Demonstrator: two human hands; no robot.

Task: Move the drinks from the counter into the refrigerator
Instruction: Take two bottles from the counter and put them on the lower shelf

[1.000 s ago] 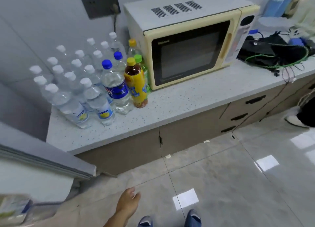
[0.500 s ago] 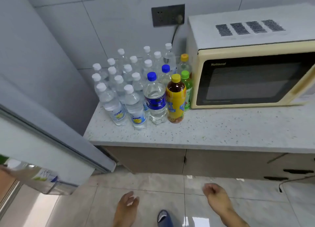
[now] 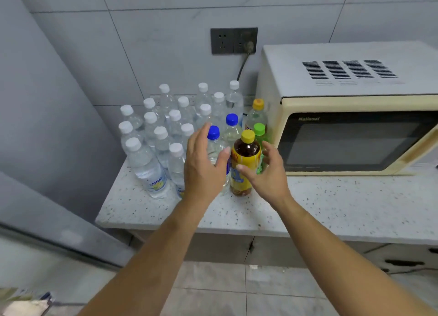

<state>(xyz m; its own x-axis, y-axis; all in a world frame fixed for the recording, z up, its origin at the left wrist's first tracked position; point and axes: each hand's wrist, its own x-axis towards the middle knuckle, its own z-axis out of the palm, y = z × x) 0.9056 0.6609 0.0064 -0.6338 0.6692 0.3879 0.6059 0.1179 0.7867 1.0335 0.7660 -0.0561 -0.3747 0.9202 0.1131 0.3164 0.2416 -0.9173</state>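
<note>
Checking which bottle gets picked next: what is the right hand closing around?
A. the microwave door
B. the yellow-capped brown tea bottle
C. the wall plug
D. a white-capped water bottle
B: the right hand cups the yellow-capped brown tea bottle, thumb across its yellow label and fingers behind it, while the left hand reaches for the blue-capped bottle beside it.

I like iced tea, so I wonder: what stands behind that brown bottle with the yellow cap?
Behind the brown bottle stand a green-capped bottle and, farther back, an orange-capped bottle. The right hand and the brown bottle hide their lower parts.
</note>
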